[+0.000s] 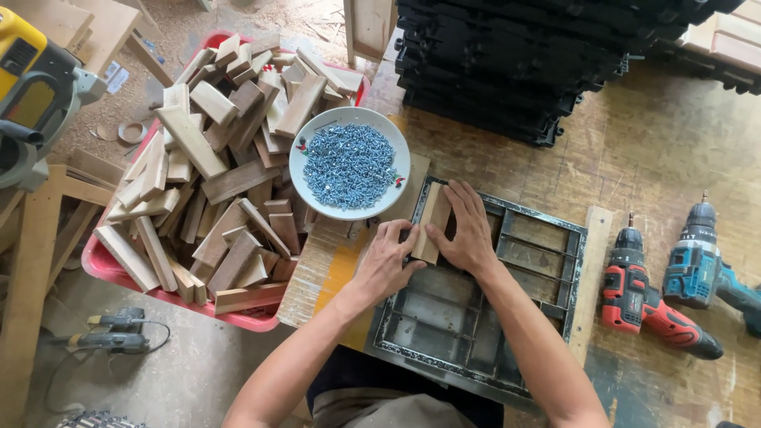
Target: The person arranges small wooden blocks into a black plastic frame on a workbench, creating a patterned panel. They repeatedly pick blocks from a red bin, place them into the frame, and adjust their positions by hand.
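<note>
**Wood block goes into the frame**

Centre of frame: my left hand and right hand press flat on a wooden block at the dark tray frame's upper corner. No screws are driven yet; both drills lie untouched at right.

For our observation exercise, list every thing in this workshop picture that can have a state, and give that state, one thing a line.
Wooden block: flat on the frame's corner, pressed by both hands.
Left hand: fingers on the block.
Right hand: spread over the block.
Black frame: lying flat on the bench.
White bowl: heaped with screws.
Red crate: piled with wood offcuts.
Red drill: lying idle.
Blue drill: lying idle.
</note>
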